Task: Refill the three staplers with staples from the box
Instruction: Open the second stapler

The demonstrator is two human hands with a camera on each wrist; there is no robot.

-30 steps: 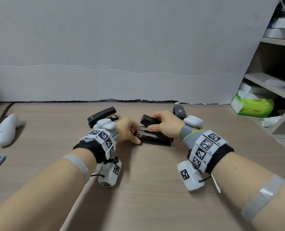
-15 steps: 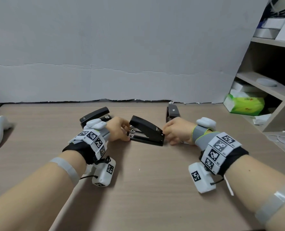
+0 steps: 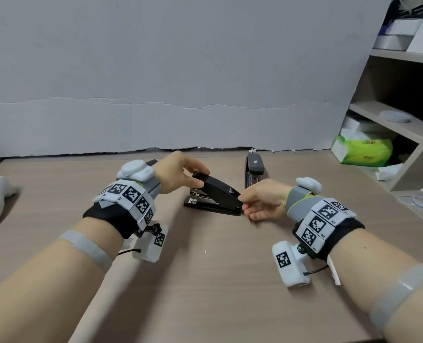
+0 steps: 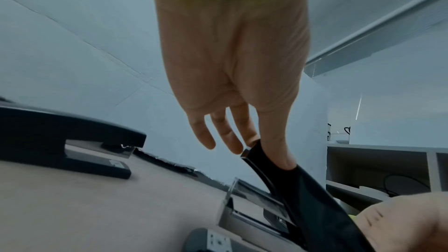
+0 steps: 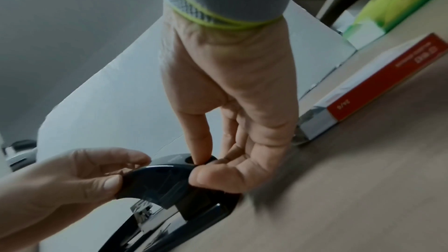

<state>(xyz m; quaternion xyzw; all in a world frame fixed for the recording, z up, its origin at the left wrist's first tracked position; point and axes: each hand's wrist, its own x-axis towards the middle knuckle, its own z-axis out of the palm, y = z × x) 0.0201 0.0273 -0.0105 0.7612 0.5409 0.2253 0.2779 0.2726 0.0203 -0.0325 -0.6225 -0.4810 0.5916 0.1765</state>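
The tan wooden desk (image 3: 205,280) carries the glossy black plastic stapler (image 3: 215,198) at its centre, between both hands, long axis running left to right and its top cover raised at the left end. The left hand (image 3: 180,173) pinches that raised cover tip between thumb and fingers from above. The right hand (image 3: 262,199) pinches the hinge end, thumb against forefinger. The red-and-white cardboard staple box (image 5: 378,83) lies just beyond the right hand, which is nearer to it.
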